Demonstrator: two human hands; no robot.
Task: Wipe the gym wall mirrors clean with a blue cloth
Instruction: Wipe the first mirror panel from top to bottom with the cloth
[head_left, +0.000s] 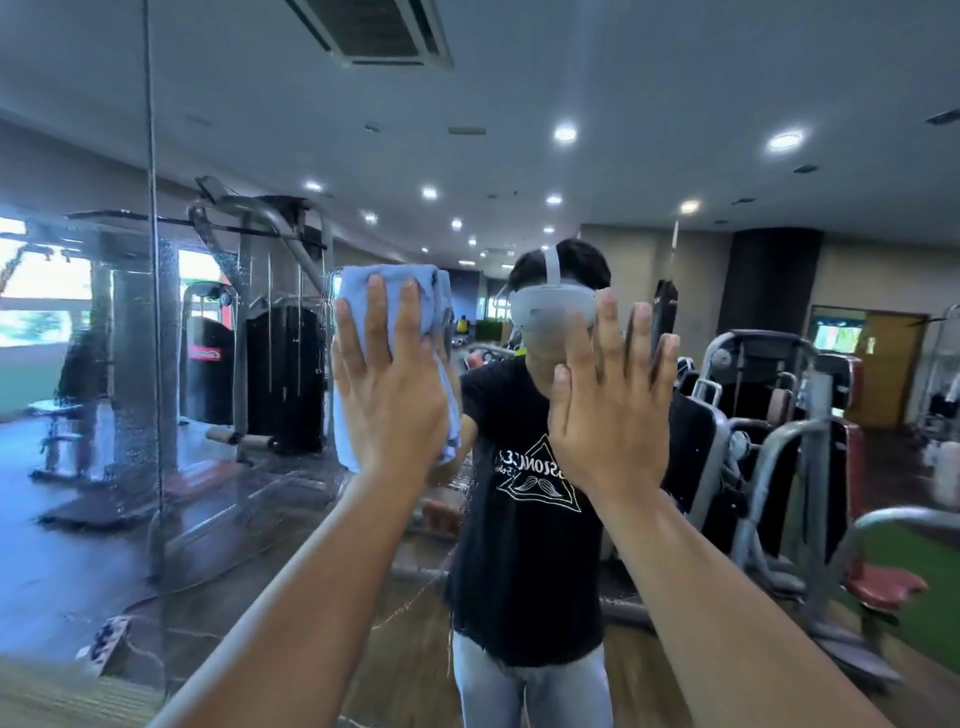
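Left hand (387, 387), fingers straight and close together, presses the folded blue cloth (395, 286) flat against the mirror (218, 467), probably to spread pressure across a broad patch. Right hand (608, 410), fingers straight and holding nothing, is raised flat toward the glass, seemingly as a brace. Droplets (169, 312) speckle the pane left of the cloth.

so the left hand (387, 384) sits flat on the cloth (400, 288) against the mirror (260, 519), right hand (608, 410) flat on it just to the right, panel seam (154, 312) way off left
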